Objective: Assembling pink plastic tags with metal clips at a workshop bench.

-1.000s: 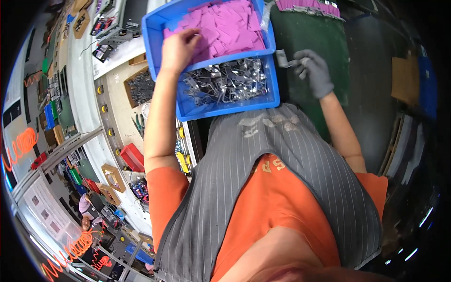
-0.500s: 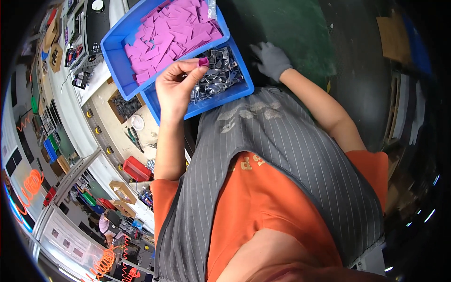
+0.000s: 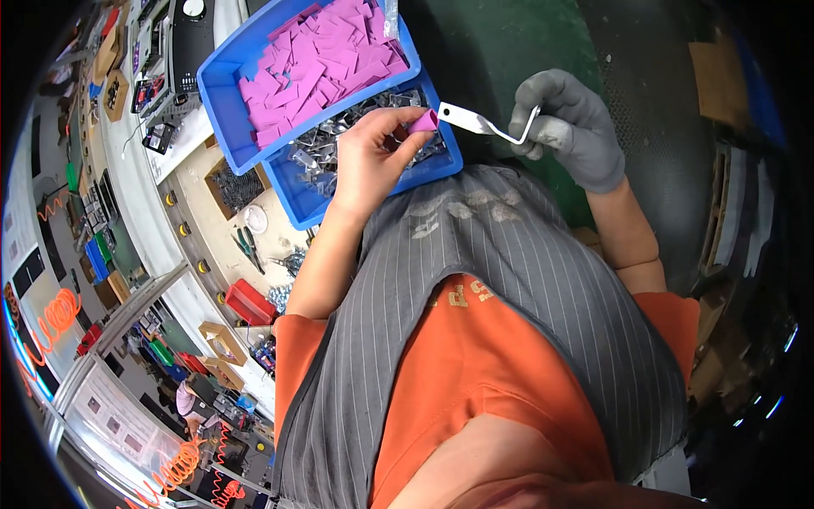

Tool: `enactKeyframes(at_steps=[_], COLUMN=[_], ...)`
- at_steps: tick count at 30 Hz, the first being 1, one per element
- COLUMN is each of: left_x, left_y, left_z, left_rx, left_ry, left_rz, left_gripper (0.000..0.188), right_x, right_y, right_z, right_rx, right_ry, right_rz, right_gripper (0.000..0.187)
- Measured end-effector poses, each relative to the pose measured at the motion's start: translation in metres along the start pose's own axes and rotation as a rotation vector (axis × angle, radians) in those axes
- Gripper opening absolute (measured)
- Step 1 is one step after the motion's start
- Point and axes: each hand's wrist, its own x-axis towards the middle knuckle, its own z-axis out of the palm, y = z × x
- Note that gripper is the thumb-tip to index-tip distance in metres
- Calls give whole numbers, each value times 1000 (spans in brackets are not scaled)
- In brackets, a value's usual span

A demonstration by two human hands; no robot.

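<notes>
Bare, with thumb and fingers pinched, my left hand (image 3: 371,161) holds a short purple sleeve (image 3: 426,121) with its open end showing. In a grey glove, my right hand (image 3: 581,131) grips the bent end of a silvery metal bracket (image 3: 465,118). The bracket's flat end, with a hole in it, points left and lies close to the sleeve's opening; whether they touch I cannot tell. Behind my left hand is a blue bin (image 3: 307,216) of metal parts (image 3: 318,157). Overlapping it at the far side, another blue bin (image 3: 219,102) holds many flat purple sleeves (image 3: 322,64).
To the left runs a workbench with green-handled pliers (image 3: 248,246), a round white lid (image 3: 254,220), a box of dark small parts (image 3: 233,188) and a red bin (image 3: 248,301). Farther left hang orange coiled hoses (image 3: 58,316). A person (image 3: 188,397) sits at the lower left.
My right hand has come up from the far side and now holds a metal bracket. My left hand has shifted right with the purple sleeve, toward the bracket.
</notes>
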Motion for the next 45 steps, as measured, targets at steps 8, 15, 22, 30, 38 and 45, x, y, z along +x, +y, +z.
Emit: enactKeyframes(at_steps=[8,15,22,30,38,45], left_x=[4,-4,-24,-43,-38,-47], left_y=[9,8,-14,-20,-15,-22], left_z=[3,11,9,11,-4,-72], left_rx=[51,207,109,75,108,164], left_ry=[-195,-16,2,127,110,457], left_rz=[295,252,-45,-232,-191,-98], left_gripper=[25,27,23,20,13,11], right_x=[4,44,149,216,220,90], right_y=[1,36,115,150,122,65], right_z=[1,-43,-166,-184,-178,-43], right_rx=[-26,-801,-1396,-1688,-1799,-1179], right_ry=[-54,-291,248,330,368,-229], right_rz=[228,-22,-248,121,126,-338], right_gripper=[32,15,16,25,32,27])
